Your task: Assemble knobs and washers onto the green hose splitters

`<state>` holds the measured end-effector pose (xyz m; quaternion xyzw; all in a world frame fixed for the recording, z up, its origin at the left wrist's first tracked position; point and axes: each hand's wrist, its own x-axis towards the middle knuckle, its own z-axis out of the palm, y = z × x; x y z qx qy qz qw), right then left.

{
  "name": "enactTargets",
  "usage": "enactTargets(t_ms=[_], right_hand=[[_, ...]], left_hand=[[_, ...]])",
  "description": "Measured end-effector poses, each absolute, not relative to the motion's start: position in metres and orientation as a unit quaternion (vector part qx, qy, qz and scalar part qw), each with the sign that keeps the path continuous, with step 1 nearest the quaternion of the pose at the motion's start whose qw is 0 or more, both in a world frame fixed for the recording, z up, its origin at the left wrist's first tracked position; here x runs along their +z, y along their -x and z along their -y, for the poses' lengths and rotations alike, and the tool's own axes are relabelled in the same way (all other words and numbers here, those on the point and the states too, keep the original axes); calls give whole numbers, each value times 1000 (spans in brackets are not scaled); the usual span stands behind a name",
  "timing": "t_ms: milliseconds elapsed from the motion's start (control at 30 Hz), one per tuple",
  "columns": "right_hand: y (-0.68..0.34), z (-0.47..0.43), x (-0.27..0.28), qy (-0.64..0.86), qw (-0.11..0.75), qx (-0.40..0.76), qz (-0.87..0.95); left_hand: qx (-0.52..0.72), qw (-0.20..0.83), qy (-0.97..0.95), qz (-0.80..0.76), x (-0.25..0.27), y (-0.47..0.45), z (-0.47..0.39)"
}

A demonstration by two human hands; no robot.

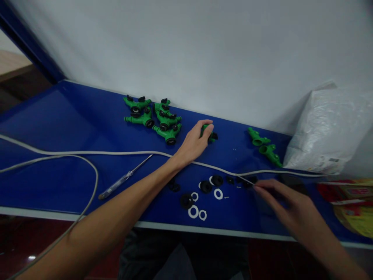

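My left hand (pixel 196 142) is closed round a green Y-shaped hose connector (pixel 204 130) with a black valve lever, most of it hidden by my fingers. My right hand (pixel 287 200), slightly blurred, pinches the end of a thin light rod (pixel 247 180) that looks like a metal shaft; whether it has a handle is hidden. Its far tip points left over small black parts (pixel 230 180). Between my hands and nearer to me lie black ring caps (pixel 206 187), white washers (pixel 218 194) and a tiny screw (pixel 226 197).
Several assembled green connectors (pixel 167 134) stand at the back left, with two bare green bodies (pixel 258 139) at the right. A clear-handled screwdriver (pixel 125 178) lies left. A grey cable (pixel 116 153) crosses the blue table (pixel 84 120). A white plastic bag (pixel 329 128) leans on the wall.
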<state>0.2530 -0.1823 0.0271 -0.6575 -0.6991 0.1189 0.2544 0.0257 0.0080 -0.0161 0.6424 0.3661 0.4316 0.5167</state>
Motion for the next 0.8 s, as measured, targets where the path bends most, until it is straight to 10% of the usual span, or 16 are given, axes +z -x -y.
enactTargets(t_ms=[267, 800], right_hand=[[-270, 228, -31, 591, 191, -114, 775], [-277, 224, -35, 512, 153, -198, 822]], left_hand=[[460, 626, -553, -301, -16, -31, -14], [420, 697, -528, -245, -7, -23, -10]])
